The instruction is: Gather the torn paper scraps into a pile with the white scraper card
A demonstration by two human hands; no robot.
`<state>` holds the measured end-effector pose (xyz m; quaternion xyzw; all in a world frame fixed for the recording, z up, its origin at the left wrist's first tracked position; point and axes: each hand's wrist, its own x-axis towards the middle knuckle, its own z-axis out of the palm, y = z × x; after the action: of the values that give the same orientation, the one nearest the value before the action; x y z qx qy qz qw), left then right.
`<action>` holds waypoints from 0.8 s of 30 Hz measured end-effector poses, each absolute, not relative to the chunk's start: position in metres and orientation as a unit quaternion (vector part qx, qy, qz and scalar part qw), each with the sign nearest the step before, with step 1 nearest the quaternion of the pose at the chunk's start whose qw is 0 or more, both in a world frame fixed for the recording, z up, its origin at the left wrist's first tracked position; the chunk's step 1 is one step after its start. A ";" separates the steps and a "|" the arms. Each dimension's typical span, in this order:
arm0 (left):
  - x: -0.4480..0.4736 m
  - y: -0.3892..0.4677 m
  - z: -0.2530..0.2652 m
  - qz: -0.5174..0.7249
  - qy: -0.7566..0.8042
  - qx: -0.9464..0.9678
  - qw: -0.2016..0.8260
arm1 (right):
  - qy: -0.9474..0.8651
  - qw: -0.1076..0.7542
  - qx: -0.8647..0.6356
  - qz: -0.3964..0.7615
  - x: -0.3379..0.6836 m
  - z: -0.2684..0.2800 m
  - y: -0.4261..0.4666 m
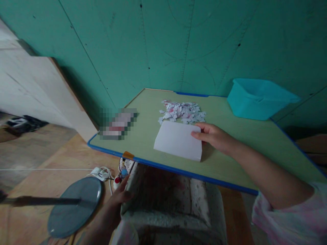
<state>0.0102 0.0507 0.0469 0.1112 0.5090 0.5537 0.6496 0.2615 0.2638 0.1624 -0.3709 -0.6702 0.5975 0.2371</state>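
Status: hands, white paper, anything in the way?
Right hand pinching white paper by right edge. Left hand off tabletop. Paper scraps just beyond, possibly in the way.

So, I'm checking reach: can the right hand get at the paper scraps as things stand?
Probably yes: the paper scraps lie largely exposed just beyond the right hand, but its fingers are holding the white paper.

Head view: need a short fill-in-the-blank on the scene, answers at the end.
1. The white sheet is held in the person's ____ hand.
2. In the picture, the torn paper scraps lie to the ____ of the turquoise bin.
3. The trim along the near edge of the table is mostly ____.

Missing words: right; left; blue.
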 end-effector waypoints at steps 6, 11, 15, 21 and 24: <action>0.012 0.050 0.048 0.551 0.505 0.117 0.654 | -0.670 0.262 -0.372 0.586 0.259 0.161 0.261; 0.018 0.053 0.050 0.554 0.494 0.120 0.660 | -0.693 0.223 -0.337 0.597 0.259 0.160 0.257; 0.021 0.054 0.052 0.552 0.498 0.107 0.660 | -0.700 0.236 -0.339 0.583 0.260 0.160 0.256; 0.023 0.055 0.053 0.550 0.497 0.112 0.662 | -0.727 0.206 -0.333 0.563 0.260 0.160 0.254; 0.021 0.055 0.047 0.549 0.497 0.110 0.663 | -0.726 0.224 -0.333 0.558 0.260 0.159 0.254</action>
<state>0.0212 0.0547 0.0474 0.1097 0.4970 0.5492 0.6628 0.2597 0.2542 0.1586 -0.3330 -0.7264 0.5578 0.2244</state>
